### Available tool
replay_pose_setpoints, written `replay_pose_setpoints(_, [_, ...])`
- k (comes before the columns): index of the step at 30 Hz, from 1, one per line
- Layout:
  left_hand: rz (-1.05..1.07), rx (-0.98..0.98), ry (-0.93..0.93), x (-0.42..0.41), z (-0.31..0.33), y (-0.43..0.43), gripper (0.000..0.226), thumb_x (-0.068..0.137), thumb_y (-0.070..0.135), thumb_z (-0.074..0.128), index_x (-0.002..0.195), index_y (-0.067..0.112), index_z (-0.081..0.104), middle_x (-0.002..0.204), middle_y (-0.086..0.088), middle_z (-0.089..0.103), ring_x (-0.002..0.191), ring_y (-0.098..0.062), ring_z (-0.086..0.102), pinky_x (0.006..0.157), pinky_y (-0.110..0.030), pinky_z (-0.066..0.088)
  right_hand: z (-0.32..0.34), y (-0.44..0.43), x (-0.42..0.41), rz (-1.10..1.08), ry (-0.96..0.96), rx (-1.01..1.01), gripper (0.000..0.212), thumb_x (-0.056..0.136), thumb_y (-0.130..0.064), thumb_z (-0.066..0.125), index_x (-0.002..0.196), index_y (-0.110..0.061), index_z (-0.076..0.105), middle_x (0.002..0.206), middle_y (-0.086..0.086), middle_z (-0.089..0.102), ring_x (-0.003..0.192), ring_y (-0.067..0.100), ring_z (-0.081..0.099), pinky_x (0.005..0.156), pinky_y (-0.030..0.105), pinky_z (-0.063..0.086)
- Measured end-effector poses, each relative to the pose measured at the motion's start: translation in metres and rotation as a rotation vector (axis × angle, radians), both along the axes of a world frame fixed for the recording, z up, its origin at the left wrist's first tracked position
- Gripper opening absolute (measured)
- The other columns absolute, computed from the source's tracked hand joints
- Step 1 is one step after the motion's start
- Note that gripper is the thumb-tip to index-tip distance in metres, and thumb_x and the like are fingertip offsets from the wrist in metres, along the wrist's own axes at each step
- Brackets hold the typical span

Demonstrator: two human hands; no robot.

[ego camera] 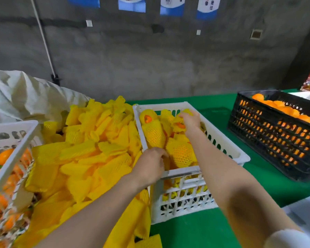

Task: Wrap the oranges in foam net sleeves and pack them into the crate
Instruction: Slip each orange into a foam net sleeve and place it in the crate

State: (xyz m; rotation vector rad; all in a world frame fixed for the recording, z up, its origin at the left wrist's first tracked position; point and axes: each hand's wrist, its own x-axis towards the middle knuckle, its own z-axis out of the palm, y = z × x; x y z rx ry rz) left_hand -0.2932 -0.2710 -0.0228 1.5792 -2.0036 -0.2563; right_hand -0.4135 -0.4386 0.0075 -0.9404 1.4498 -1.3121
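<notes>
Packing into the white crate: right hand grips a sleeved orange at the far side. Left hand has its fingers curled at the near rim; can't tell what it holds. Next move probably needs a bare orange and a sleeve from the foam sleeve pile.

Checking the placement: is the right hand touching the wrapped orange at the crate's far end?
Touching. The head view shows the right hand with fingers curled over the wrapped orange, no gap between them.

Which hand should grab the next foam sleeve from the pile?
Left, probably. The left hand sits at the white crate's near-left corner, beside the sleeve pile; the right hand is across the crate at its far side.
</notes>
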Motion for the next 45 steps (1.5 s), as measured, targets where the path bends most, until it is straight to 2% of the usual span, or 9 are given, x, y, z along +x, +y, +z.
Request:
replay_pose_setpoints(7, [0.058,0.000,0.097,-0.001,-0.007,0.000,0.037,0.086,-0.004,0.043,0.118,0.005,0.060,0.120,-0.013,0.059,0.112,-0.025,0.050,0.088,-0.019,0.034,-0.001,-0.035,0.028,0.090,0.328,0.058,0.082,0.083,-0.032,0.065,0.148,-0.032,0.014,0.153,0.018,0.015,0.136,0.036,0.025,0.108,0.043,0.029])
replay_pose_setpoints(10, [0.071,-0.004,0.114,-0.001,-0.007,-0.001,0.036,0.086,-0.004,0.044,0.117,0.003,0.060,0.118,-0.014,0.059,0.111,-0.025,0.050,0.086,-0.019,0.034,-0.001,-0.026,0.046,0.150,0.672,0.044,0.072,0.085,-0.031,0.060,0.146,-0.027,0.022,0.157,0.012,0.003,0.143,0.037,0.003,0.113,0.052,0.015])
replay_pose_setpoints(17, [0.068,0.014,0.180,0.008,0.001,0.010,0.021,0.088,0.007,0.056,0.107,0.000,0.060,0.100,-0.009,0.054,0.095,-0.022,0.051,0.072,-0.017,0.031,0.010,0.034,0.093,0.270,0.751,-0.625,0.027,0.088,-0.011,0.056,0.114,-0.004,0.059,0.121,0.012,0.059,0.117,0.027,0.050,0.095,0.029,0.034])
replay_pose_setpoints(21, [0.068,-0.001,0.230,0.036,0.005,0.031,0.025,0.090,0.010,0.058,0.115,0.006,0.059,0.113,-0.008,0.057,0.105,-0.017,0.052,0.086,-0.023,0.039,0.016,0.071,0.114,0.511,0.809,-0.811,0.019,0.087,-0.011,0.059,0.103,-0.004,0.066,0.109,0.011,0.067,0.106,0.027,0.058,0.089,0.031,0.038])
replay_pose_setpoints(27, [0.248,-0.036,0.234,0.124,0.017,0.080,0.020,0.092,0.010,0.059,0.111,0.012,0.064,0.107,0.004,0.059,0.095,-0.008,0.054,0.071,-0.008,0.042,-0.005,0.097,0.151,1.157,1.583,-0.469,0.038,0.090,-0.011,0.048,0.124,-0.025,0.059,0.150,0.010,0.027,0.138,0.034,0.022,0.106,0.044,0.030])
replay_pose_setpoints(31, [0.369,-0.028,0.277,0.182,0.025,0.115,0.014,0.095,0.016,0.056,0.106,0.021,0.061,0.109,0.007,0.061,0.099,-0.007,0.056,0.070,-0.012,0.042,-0.021,0.099,0.167,1.265,1.736,-0.220,0.055,0.090,0.001,0.037,0.142,-0.017,0.037,0.158,0.007,0.003,0.143,0.038,0.000,0.112,0.057,0.013])
replay_pose_setpoints(36, [0.505,-0.039,0.316,0.223,0.025,0.148,0.018,0.094,0.013,0.057,0.111,0.016,0.063,0.118,-0.002,0.063,0.109,-0.019,0.057,0.093,-0.035,0.048,-0.019,0.099,0.171,0.892,1.331,-0.526,0.036,0.091,-0.013,0.054,0.126,-0.009,0.050,0.135,0.011,0.046,0.127,0.029,0.041,0.108,0.041,0.028])
replay_pose_setpoints(39, [0.543,-0.041,0.446,0.230,0.025,0.156,0.020,0.094,0.010,0.056,0.113,0.010,0.064,0.120,-0.009,0.063,0.111,-0.023,0.058,0.096,-0.043,0.047,0.000,0.123,0.173,0.687,0.819,-0.704,0.026,0.082,-0.012,0.069,0.104,-0.008,0.056,0.109,0.005,0.057,0.105,0.020,0.051,0.080,0.018,0.033])
replay_pose_setpoints(45, [0.374,0.082,0.994,0.219,0.046,0.163,0.020,0.089,0.028,0.057,0.107,0.022,0.062,0.116,-0.004,0.062,0.101,-0.016,0.059,0.083,-0.030,0.049,0.026,0.196,0.177,1.055,0.095,-0.402,0.038,0.075,0.007,0.069,0.096,-0.019,0.051,0.097,0.003,0.060,0.084,0.009,0.058,0.078,0.022,0.047])
